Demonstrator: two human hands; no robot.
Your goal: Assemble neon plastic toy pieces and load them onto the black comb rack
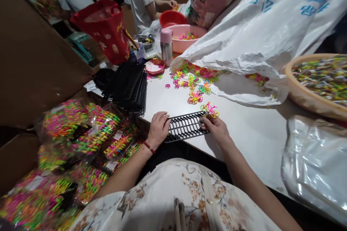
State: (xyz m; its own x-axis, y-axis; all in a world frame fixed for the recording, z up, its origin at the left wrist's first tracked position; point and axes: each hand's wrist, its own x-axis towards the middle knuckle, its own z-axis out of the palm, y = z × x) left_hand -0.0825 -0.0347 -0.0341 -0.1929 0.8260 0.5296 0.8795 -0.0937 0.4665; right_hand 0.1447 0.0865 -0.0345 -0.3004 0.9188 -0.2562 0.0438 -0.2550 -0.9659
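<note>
A black plastic rack (187, 126) with rows of slots lies at the near edge of the white table. My left hand (158, 127) is closed on the rack's left end, thumb over its edge. At the opposite end, my right hand (215, 127) pinches a small toy bicycle (210, 109) with pink, green and yellow parts, upright at the rack's end slots. Whether the bicycle sits in a slot is hidden by the fingers. Beyond the rack lies a loose heap of similar bright toy bicycles (195, 97).
Black racks (127, 86) are stacked at the left. Packed bags of colourful toys (94, 126) fill the lower left. A white sack (238, 43) spills toys behind; a tan basin (291, 79) and clear plastic bags (311, 166) are right. A flask (166, 48) stands near a co-worker (142, 0).
</note>
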